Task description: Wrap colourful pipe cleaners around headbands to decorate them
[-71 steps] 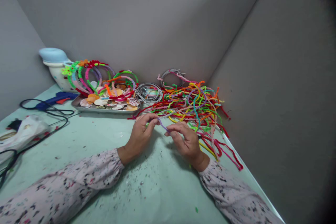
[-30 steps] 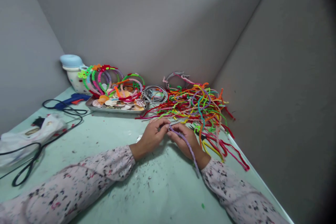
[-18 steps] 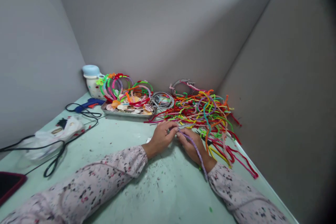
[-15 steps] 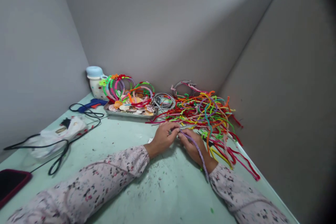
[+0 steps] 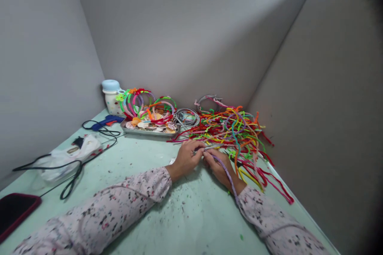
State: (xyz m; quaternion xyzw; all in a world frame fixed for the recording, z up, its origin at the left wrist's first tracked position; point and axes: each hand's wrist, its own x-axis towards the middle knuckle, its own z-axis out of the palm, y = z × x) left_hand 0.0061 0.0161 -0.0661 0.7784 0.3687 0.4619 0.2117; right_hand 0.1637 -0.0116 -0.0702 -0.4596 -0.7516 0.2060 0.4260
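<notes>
My left hand [image 5: 189, 156] and my right hand [image 5: 220, 167] meet fingertip to fingertip low over the table. Between the right thumb and fingers is pinched a fuzzy purple pipe cleaner [image 5: 228, 175], its free length draping over that hand towards the wrist. A thin grey band [image 5: 213, 146] runs out from the left fingertips, passing behind the right hand. How the pipe cleaner and band join is hidden by the fingers. A large tangle of coloured pipe cleaners [image 5: 221, 125] lies just beyond the right hand.
A metal tray [image 5: 149, 132] holds shells and colourful fuzzy headbands [image 5: 138, 101]. Grey hoops [image 5: 187, 117] lie beside it. At left are a lidded bottle [image 5: 113, 101], blue glue gun [image 5: 107, 121], black cable [image 5: 78, 167], plastic bag [image 5: 64, 161] and phone [image 5: 18, 211]. Walls enclose the table.
The view has shifted slightly, so the background sits a little lower and the left-hand items further right. Both hands keep nearly the same pinched pose, and the purple pipe cleaner still drapes over the right.
</notes>
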